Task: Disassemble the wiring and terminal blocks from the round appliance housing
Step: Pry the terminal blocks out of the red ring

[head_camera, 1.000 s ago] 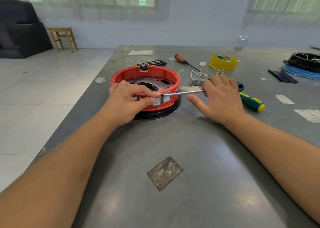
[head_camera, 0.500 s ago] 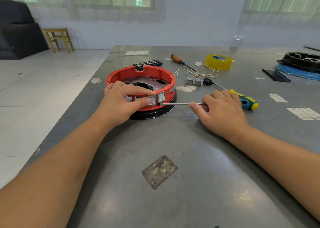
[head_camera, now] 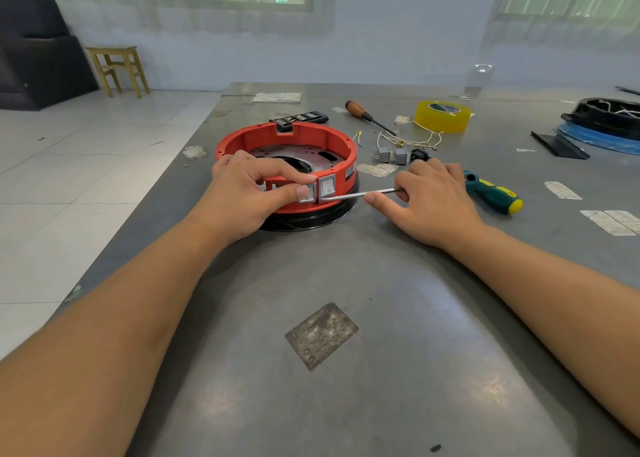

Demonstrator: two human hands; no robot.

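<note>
L hand (head_camera: 239,193) grips housing (head_camera: 287,141) — R hand (head_camera: 433,200) pinches metal rod (head_camera: 360,194), tip hidden.

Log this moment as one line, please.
left hand: steadies red housing, thumb on left switch | right hand: holds metal rod, tip at right switch | stage: prying switches

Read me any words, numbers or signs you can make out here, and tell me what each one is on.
"I" and "O": right rocker switch on the red housing.
"O": left rocker switch, partly under the left hand's thumb.
Sticker on the housing: too blurred to read.
Yellow tape roll label: too small to read.
</note>
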